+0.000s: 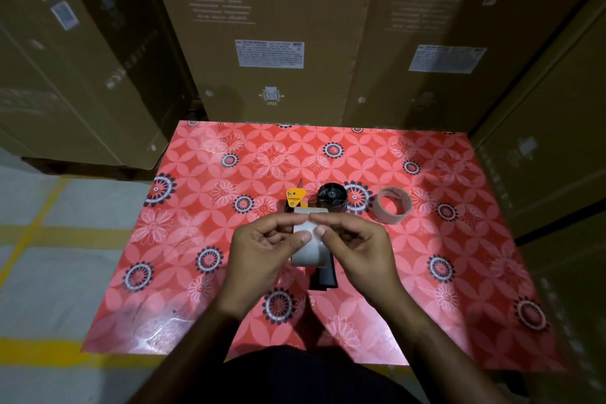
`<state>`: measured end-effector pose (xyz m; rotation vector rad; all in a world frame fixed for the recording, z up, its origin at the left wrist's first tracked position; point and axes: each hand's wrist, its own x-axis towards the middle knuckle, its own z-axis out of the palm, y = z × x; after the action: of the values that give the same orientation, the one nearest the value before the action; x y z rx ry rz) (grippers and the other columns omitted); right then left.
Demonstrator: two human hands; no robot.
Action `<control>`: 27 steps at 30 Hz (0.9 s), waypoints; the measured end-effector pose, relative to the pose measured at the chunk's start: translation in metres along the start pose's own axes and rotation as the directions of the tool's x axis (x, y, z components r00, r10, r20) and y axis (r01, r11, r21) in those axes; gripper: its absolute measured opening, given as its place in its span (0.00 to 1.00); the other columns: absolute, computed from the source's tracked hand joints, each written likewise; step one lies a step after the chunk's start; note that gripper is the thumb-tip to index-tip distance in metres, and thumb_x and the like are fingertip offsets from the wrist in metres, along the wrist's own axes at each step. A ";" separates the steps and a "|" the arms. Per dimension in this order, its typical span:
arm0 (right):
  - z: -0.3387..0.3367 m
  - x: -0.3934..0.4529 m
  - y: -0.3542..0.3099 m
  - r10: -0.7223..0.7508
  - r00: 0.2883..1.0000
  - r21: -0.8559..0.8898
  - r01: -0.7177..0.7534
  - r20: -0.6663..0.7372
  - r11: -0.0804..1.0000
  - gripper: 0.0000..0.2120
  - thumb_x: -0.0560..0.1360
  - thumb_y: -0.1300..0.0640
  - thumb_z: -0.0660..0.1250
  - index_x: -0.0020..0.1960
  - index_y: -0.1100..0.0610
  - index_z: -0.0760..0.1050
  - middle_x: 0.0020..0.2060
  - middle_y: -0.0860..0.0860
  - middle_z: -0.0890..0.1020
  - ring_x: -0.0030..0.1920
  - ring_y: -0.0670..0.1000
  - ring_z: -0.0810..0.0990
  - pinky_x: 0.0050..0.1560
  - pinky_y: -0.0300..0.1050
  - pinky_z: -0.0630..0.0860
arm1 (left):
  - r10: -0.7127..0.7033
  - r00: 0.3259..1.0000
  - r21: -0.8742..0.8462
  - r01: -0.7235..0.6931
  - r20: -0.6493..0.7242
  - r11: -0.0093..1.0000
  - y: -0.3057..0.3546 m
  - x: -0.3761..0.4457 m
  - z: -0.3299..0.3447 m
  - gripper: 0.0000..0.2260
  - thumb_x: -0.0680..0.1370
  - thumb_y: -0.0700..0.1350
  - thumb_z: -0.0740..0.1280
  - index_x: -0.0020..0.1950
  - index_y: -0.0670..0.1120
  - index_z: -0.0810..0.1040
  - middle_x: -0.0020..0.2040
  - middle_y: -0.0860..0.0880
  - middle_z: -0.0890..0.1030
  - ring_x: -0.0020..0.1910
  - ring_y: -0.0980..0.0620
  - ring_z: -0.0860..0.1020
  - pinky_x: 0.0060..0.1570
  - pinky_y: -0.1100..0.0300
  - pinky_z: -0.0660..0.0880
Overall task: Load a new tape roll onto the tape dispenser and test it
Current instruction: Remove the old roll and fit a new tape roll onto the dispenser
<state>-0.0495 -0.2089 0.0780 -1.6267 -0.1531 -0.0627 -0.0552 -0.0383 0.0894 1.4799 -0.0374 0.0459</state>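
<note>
Both the left hand (259,246) and right hand (355,244) pinch the roll (308,248) over the dispenser (323,207), an empty core (393,205) lying nearby on the table (459,256).

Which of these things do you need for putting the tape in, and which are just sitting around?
For the job:
new tape roll, gripped by the left hand and right hand
tape dispenser with its bare black hub, on the table

Just there:
cardboard core, lying to the right of the dispenser
flowered red tablecloth
washing machine boxes behind
</note>
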 end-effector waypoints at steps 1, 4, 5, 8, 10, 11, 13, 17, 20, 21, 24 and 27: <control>0.001 0.001 0.000 0.001 1.000 0.004 -0.001 -0.014 1.000 0.11 0.77 0.65 0.71 0.55 0.53 0.86 0.51 0.48 0.88 0.55 0.49 0.85 0.56 0.48 0.80 | -0.008 1.000 -0.008 0.008 0.029 1.000 0.002 -0.001 0.000 0.13 0.71 0.34 0.74 0.54 0.43 0.84 0.44 0.54 0.87 0.44 0.58 0.83 0.44 0.66 0.77; 0.001 0.001 0.001 -0.015 1.000 -0.024 0.015 0.011 1.000 0.11 0.78 0.62 0.70 0.57 0.53 0.85 0.51 0.50 0.87 0.55 0.50 0.85 0.56 0.52 0.81 | 0.002 0.999 0.007 -0.002 0.033 1.000 0.002 -0.001 -0.002 0.14 0.72 0.30 0.73 0.55 0.42 0.83 0.43 0.56 0.86 0.43 0.59 0.83 0.44 0.67 0.77; 0.001 0.000 0.001 -0.023 0.999 -0.036 0.024 0.034 0.999 0.11 0.78 0.60 0.71 0.59 0.52 0.85 0.48 0.52 0.86 0.51 0.51 0.84 0.52 0.53 0.80 | 0.007 1.000 0.012 -0.007 0.005 1.000 0.001 -0.001 -0.003 0.12 0.72 0.32 0.74 0.53 0.43 0.84 0.43 0.54 0.86 0.43 0.57 0.83 0.44 0.66 0.78; 0.001 0.000 0.002 -0.038 0.998 -0.043 0.041 0.058 0.998 0.13 0.76 0.60 0.72 0.60 0.53 0.84 0.44 0.57 0.83 0.45 0.57 0.81 0.46 0.55 0.78 | -0.008 0.999 -0.012 0.008 -0.053 1.000 0.000 0.000 -0.002 0.09 0.70 0.39 0.75 0.50 0.46 0.85 0.42 0.52 0.86 0.43 0.55 0.84 0.45 0.64 0.78; 0.000 0.002 0.002 -0.031 0.999 -0.021 0.031 0.019 0.999 0.11 0.75 0.61 0.73 0.57 0.53 0.85 0.47 0.53 0.86 0.48 0.53 0.84 0.49 0.53 0.80 | -0.005 0.999 -0.015 0.004 -0.045 1.000 0.002 -0.001 0.002 0.10 0.70 0.39 0.74 0.51 0.45 0.85 0.41 0.55 0.86 0.43 0.59 0.83 0.44 0.66 0.77; 0.000 0.003 0.002 -0.026 1.000 -0.018 0.026 -0.005 1.000 0.11 0.75 0.62 0.74 0.56 0.53 0.86 0.48 0.51 0.87 0.50 0.52 0.85 0.51 0.52 0.80 | -0.002 1.000 -0.019 0.002 -0.028 1.000 0.004 -0.001 0.002 0.11 0.70 0.39 0.74 0.52 0.45 0.84 0.42 0.56 0.86 0.43 0.60 0.83 0.44 0.67 0.77; -0.001 0.004 0.004 -0.017 0.999 -0.026 0.016 -0.035 1.000 0.10 0.75 0.61 0.74 0.56 0.53 0.86 0.50 0.50 0.87 0.52 0.52 0.86 0.53 0.54 0.81 | 0.002 1.000 -0.027 -0.001 0.023 1.000 0.006 -0.002 0.003 0.13 0.71 0.34 0.74 0.54 0.45 0.83 0.47 0.57 0.87 0.47 0.59 0.84 0.46 0.68 0.77; -0.001 0.000 0.003 -0.017 1.000 -0.020 0.017 0.021 1.000 0.13 0.75 0.59 0.73 0.59 0.53 0.84 0.51 0.51 0.86 0.52 0.54 0.85 0.52 0.54 0.81 | -0.013 1.000 0.012 0.013 0.025 1.000 0.003 0.001 0.001 0.15 0.73 0.29 0.72 0.54 0.45 0.83 0.44 0.58 0.86 0.45 0.60 0.82 0.46 0.67 0.77; -0.001 0.000 0.002 -0.031 1.000 -0.060 0.031 0.005 0.998 0.11 0.76 0.62 0.74 0.57 0.54 0.85 0.46 0.49 0.86 0.46 0.49 0.84 0.45 0.47 0.79 | 0.002 1.000 0.032 -0.001 -0.014 0.999 -0.001 0.002 0.002 0.10 0.73 0.33 0.73 0.51 0.45 0.85 0.42 0.55 0.86 0.43 0.58 0.83 0.44 0.66 0.77; -0.001 0.001 0.002 -0.024 1.000 -0.047 0.023 -0.020 0.999 0.10 0.76 0.63 0.74 0.56 0.55 0.86 0.46 0.48 0.87 0.47 0.48 0.85 0.47 0.46 0.80 | 0.000 1.000 0.027 0.000 -0.013 1.000 -0.001 0.002 0.003 0.09 0.74 0.34 0.73 0.51 0.45 0.85 0.43 0.54 0.87 0.44 0.58 0.84 0.44 0.66 0.77; 0.000 0.003 0.003 0.003 0.998 -0.014 -0.004 -0.060 1.000 0.09 0.77 0.61 0.71 0.55 0.54 0.86 0.51 0.47 0.88 0.54 0.48 0.86 0.54 0.45 0.80 | -0.018 0.999 0.014 0.017 0.042 1.000 0.001 0.001 0.004 0.15 0.74 0.30 0.72 0.57 0.43 0.83 0.46 0.55 0.87 0.46 0.59 0.83 0.45 0.67 0.77; -0.003 0.002 0.004 -0.003 1.000 -0.031 0.003 -0.002 1.000 0.11 0.77 0.61 0.72 0.58 0.53 0.85 0.52 0.49 0.87 0.56 0.51 0.85 0.55 0.50 0.81 | -0.013 0.999 0.043 0.011 0.051 0.999 -0.002 0.002 0.003 0.16 0.74 0.28 0.71 0.58 0.42 0.82 0.43 0.58 0.84 0.44 0.59 0.81 0.46 0.66 0.77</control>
<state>-0.0473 -0.2119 0.0747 -1.6572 -0.1536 -0.0694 -0.0533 -0.0415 0.0874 1.5233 -0.0693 -0.0014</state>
